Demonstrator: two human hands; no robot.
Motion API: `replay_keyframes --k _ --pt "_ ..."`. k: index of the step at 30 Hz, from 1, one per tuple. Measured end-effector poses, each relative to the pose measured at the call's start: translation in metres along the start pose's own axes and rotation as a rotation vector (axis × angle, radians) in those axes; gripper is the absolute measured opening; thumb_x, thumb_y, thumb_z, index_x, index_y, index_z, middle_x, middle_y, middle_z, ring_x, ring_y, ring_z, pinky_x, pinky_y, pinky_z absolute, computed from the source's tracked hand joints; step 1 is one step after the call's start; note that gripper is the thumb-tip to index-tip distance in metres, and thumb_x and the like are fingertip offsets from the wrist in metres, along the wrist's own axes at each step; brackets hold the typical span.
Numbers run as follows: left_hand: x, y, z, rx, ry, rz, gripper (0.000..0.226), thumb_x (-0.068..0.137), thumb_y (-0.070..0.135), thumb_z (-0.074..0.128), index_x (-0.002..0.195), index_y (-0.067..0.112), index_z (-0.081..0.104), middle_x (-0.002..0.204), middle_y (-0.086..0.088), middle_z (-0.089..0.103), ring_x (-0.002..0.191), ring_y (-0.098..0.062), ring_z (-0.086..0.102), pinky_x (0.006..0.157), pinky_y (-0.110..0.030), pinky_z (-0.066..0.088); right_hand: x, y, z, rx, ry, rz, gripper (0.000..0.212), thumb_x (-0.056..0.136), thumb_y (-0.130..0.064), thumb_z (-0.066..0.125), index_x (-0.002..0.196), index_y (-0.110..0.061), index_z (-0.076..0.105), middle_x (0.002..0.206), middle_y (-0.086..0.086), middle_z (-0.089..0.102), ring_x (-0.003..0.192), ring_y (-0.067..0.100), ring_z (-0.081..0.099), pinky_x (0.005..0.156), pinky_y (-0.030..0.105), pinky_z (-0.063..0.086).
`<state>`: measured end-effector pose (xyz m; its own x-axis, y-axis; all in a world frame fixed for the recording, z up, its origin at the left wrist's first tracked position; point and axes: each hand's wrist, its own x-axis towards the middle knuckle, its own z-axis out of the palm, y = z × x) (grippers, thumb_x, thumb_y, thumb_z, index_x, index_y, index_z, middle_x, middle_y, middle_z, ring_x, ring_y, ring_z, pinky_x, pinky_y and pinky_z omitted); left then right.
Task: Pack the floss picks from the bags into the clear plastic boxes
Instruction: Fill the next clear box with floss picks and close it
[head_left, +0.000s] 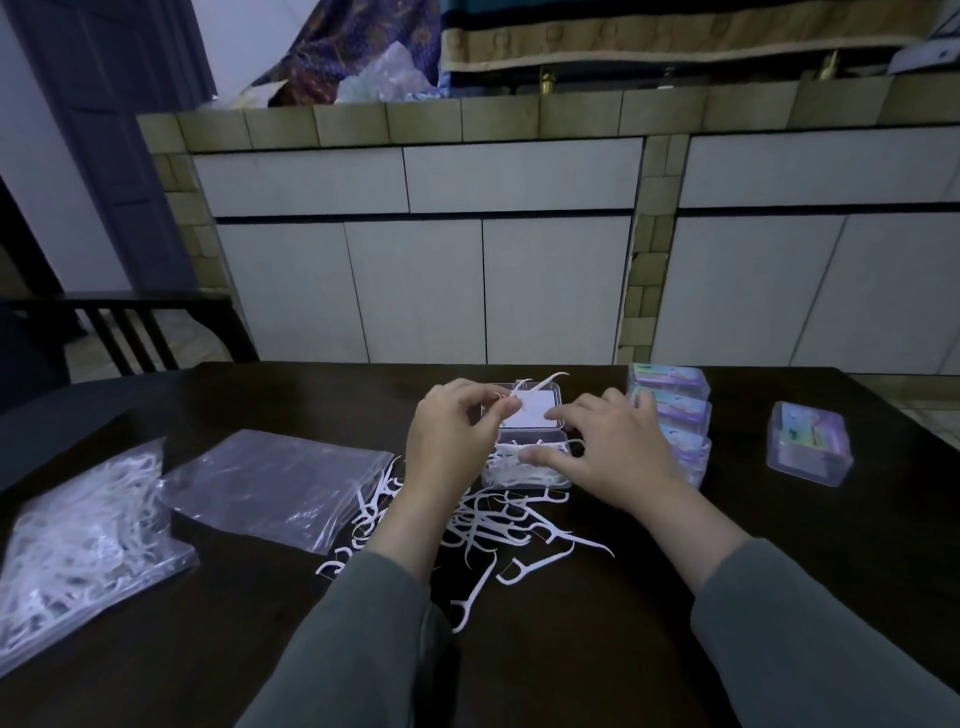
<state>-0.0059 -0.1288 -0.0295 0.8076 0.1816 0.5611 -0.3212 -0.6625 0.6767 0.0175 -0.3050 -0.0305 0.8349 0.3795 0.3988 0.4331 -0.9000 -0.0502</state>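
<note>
two hands over an open box (524, 462) with picks inside. left hand (452, 441) pinches one pick (535, 388). right hand (613, 452) lies flat, fingers straight. more picks (498, 525) lie on the table (623, 623).

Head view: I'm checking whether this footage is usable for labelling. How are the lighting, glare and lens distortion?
Head view: dim and bluish overall, so the dark table swallows detail; mild glare on the flat plastic bag; wide-angle bending bows the tiled counter edge; white floss picks stand out well; left hand and right hand are slightly soft.
</note>
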Motion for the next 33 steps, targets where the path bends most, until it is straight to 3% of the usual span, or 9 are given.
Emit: replay_keyframes --k 2,5,9,13,18,22,26,33 --pt "0.0 0.002 0.001 -0.061 0.021 -0.029 0.009 0.085 0.034 0.07 0.089 0.028 0.076 0.088 0.016 0.069 0.087 -0.006 0.062 0.078 -0.034 0.054 -0.001 0.007 0.0 -0.016 -0.073 0.014 0.104 0.058 -0.096 0.01 0.133 -0.036 0.052 0.127 -0.011 0.057 0.115 0.015 0.043 0.103 0.046 0.025" --pt "-0.004 0.009 0.004 -0.128 -0.017 -0.023 0.008 0.085 0.032 0.07 0.088 0.026 0.076 0.088 0.015 0.069 0.086 -0.006 0.062 0.077 -0.032 0.054 -0.004 0.014 0.0 0.012 -0.158 -0.002 0.091 0.068 -0.091 0.035 0.138 -0.034 0.049 0.129 -0.008 0.058 0.115 0.014 0.042 0.105 0.045 0.023" --pt "-0.006 0.012 0.004 0.236 -0.194 0.092 0.016 0.09 0.037 0.064 0.093 0.028 0.076 0.094 0.016 0.063 0.091 -0.008 0.047 0.071 -0.026 0.042 -0.009 0.012 -0.007 0.048 -0.171 -0.017 0.07 0.075 -0.079 0.051 0.134 -0.04 0.051 0.125 -0.008 0.058 0.116 0.013 0.041 0.109 0.045 0.021" --pt "-0.002 0.01 0.0 0.47 -0.345 0.109 0.02 0.088 0.041 0.064 0.101 0.031 0.075 0.103 0.01 0.067 0.093 -0.013 0.043 0.072 -0.028 0.039 -0.011 0.012 -0.012 0.167 -0.193 0.042 0.072 0.067 -0.078 0.062 0.129 -0.042 0.053 0.123 -0.008 0.055 0.119 0.012 0.037 0.114 0.044 0.017" --pt "-0.004 0.01 -0.001 0.418 -0.454 0.026 0.036 0.084 0.043 0.069 0.118 0.034 0.067 0.105 0.011 0.067 0.103 -0.008 0.046 0.081 -0.028 0.042 -0.013 0.01 -0.015 0.206 -0.201 0.049 0.073 0.065 -0.075 0.066 0.128 -0.04 0.055 0.123 -0.009 0.055 0.122 0.011 0.038 0.116 0.045 0.008" --pt "-0.004 0.01 0.005 0.355 -0.33 0.15 0.02 0.088 0.037 0.066 0.106 0.032 0.072 0.108 0.013 0.066 0.093 -0.005 0.045 0.077 -0.025 0.042 -0.016 0.008 -0.018 0.258 -0.215 0.029 0.068 0.068 -0.071 0.068 0.128 -0.041 0.055 0.11 -0.015 0.046 0.119 0.009 0.033 0.113 0.041 0.012" --pt "-0.008 0.011 0.019 0.362 -0.458 0.17 0.015 0.091 0.036 0.061 0.098 0.035 0.074 0.103 0.01 0.068 0.095 -0.013 0.057 0.079 -0.038 0.052 -0.015 0.008 -0.015 0.299 -0.19 -0.005 0.061 0.067 -0.071 0.069 0.121 -0.043 0.059 0.102 -0.017 0.044 0.115 0.007 0.036 0.112 0.041 0.011" --pt "-0.005 0.006 0.006 0.314 -0.476 0.185 0.016 0.087 0.038 0.066 0.1 0.034 0.074 0.102 0.014 0.067 0.096 -0.007 0.053 0.08 -0.031 0.049 -0.014 0.009 -0.012 0.275 -0.187 -0.021 0.067 0.067 -0.072 0.067 0.125 -0.04 0.057 0.102 -0.02 0.045 0.119 0.007 0.039 0.116 0.045 0.009"
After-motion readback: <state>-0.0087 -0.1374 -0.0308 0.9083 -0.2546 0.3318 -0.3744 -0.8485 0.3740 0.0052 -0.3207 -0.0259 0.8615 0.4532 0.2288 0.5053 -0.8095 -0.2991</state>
